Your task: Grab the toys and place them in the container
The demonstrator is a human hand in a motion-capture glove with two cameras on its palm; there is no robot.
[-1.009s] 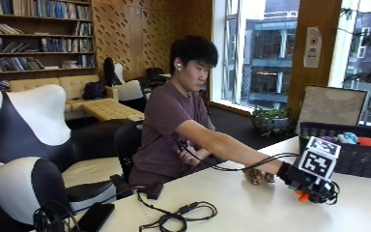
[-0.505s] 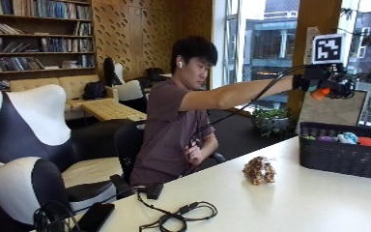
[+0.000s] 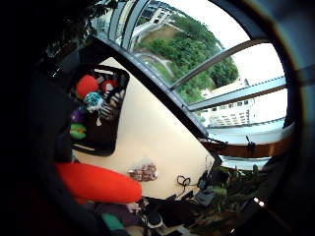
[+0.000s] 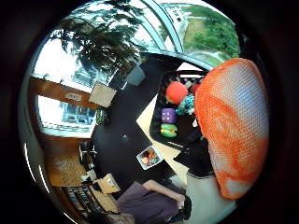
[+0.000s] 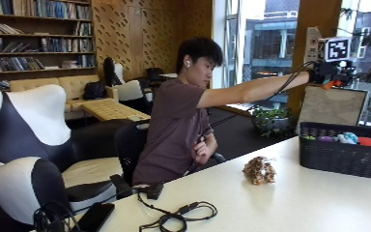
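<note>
One brown furry toy [image 5: 259, 170] sits alone on the white table [image 5: 249, 203] in front of me, a coil of black cable [image 5: 176, 220] lying nearer the table's left end. My bare hand [image 5: 203, 149] rests low against my lap. My gloved right hand [image 5: 327, 72] is raised high on an outstretched arm, above the black basket [image 5: 343, 154], its fingers curled around an orange toy [image 4: 232, 123]. Inside that basket lie a red ball [image 4: 176, 92], a purple die [image 4: 168, 115], a green toy [image 4: 168, 130] and a teal one [image 3: 93, 101].
</note>
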